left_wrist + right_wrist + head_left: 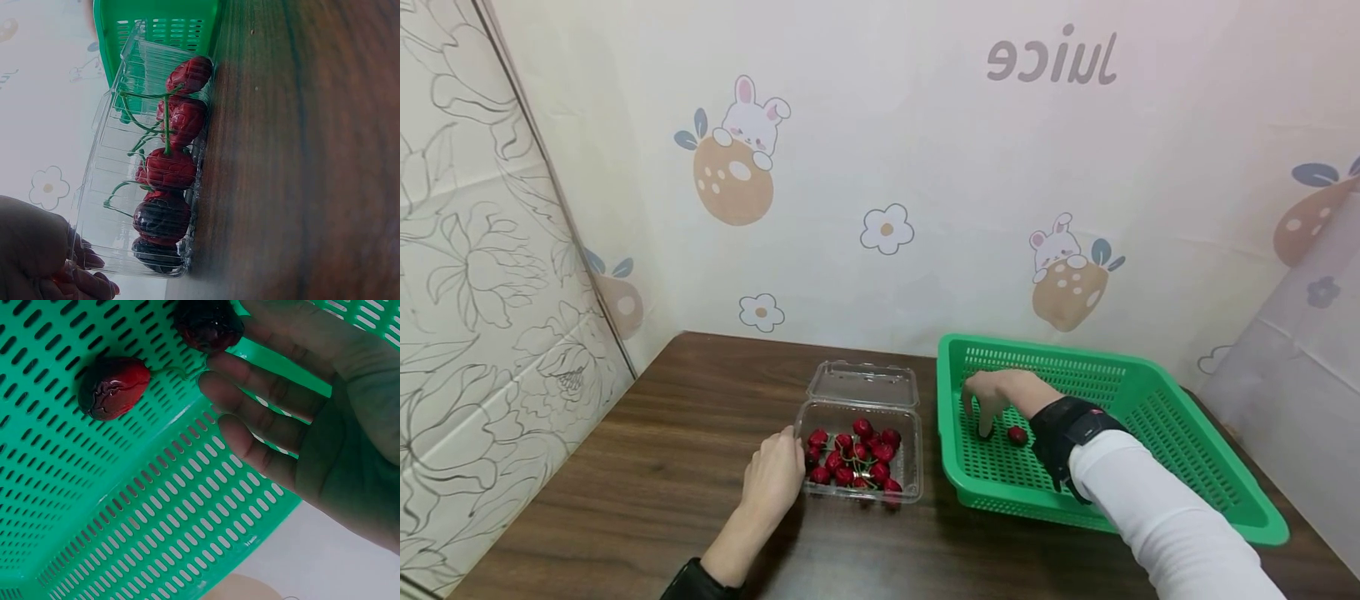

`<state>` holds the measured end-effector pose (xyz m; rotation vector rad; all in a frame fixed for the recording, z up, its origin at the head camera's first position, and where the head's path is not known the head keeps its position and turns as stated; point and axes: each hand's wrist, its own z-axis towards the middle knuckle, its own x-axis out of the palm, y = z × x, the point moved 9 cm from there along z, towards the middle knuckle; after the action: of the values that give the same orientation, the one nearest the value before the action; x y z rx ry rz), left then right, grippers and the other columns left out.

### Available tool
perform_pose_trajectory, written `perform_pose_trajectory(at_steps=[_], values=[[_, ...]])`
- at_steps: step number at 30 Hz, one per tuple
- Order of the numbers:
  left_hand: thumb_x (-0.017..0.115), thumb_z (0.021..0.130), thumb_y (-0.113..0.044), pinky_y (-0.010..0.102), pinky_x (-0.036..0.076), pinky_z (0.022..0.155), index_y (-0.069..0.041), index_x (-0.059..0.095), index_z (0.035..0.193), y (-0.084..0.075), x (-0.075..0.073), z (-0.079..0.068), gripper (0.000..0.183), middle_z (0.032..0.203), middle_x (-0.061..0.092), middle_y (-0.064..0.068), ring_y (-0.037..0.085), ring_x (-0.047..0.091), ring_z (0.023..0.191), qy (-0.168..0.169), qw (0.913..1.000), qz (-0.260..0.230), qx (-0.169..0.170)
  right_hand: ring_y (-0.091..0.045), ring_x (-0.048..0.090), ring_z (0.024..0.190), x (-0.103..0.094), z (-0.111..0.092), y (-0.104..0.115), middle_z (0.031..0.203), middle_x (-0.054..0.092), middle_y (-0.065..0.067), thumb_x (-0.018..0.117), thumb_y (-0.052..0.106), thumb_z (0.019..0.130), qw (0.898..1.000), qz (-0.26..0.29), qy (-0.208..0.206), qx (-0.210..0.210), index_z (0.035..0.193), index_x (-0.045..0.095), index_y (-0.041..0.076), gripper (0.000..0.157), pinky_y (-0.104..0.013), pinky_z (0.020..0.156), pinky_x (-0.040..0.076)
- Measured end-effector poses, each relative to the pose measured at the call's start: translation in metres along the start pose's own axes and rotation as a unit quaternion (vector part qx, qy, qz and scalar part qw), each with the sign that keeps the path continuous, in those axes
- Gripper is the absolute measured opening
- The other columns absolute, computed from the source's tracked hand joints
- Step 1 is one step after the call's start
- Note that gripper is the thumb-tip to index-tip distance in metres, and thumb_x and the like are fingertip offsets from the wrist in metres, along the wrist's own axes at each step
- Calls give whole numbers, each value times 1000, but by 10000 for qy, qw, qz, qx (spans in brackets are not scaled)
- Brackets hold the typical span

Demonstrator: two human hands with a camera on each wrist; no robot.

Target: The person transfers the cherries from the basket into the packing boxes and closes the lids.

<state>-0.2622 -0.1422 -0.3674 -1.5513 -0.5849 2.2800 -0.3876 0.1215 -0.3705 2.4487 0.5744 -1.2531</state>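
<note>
A clear plastic clamshell box (913,467) stands on the table with its lid folded back. Inside lie several dark red cherries (843,475), some with green stems. At the box's left side, my left hand (775,471) grips the wall, with thumb and fingers at its edge in the left wrist view. My right hand (1000,396) reaches down into a green basket (951,454). Its thumb and index finger pinch a cherry (209,325) over the slotted floor, while the other fingers stay loosely bent. A second cherry (114,387) with a short stem rests beside it.
The basket stands to the right of the box, its far side near a patterned wall covering (887,283). Both containers rest on a dark wooden table (700,417). Behind the box is its raised clear lid (865,385).
</note>
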Motion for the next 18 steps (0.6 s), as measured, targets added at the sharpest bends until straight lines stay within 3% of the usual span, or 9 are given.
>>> perform_pose_trajectory(at_steps=[11, 18], values=[[52, 84, -6, 41, 40, 40, 0, 55, 77, 0, 0, 0, 9, 68, 57, 12, 33, 59, 58, 9, 10000, -13, 19, -26, 60, 72, 10, 1, -3, 111, 49, -16, 70, 3, 73, 9988, 446, 125, 145, 102, 59, 6, 31, -39, 68, 48], [52, 84, -6, 41, 40, 40, 0, 56, 79, 0, 0, 0, 9, 69, 58, 13, 34, 59, 59, -7, 10000, 8, 22, -23, 59, 67, 11, 3, -5, 98, 52, -11, 71, 5, 73, 9996, 290, 28, 21, 98, 60, 6, 27, -41, 66, 47]])
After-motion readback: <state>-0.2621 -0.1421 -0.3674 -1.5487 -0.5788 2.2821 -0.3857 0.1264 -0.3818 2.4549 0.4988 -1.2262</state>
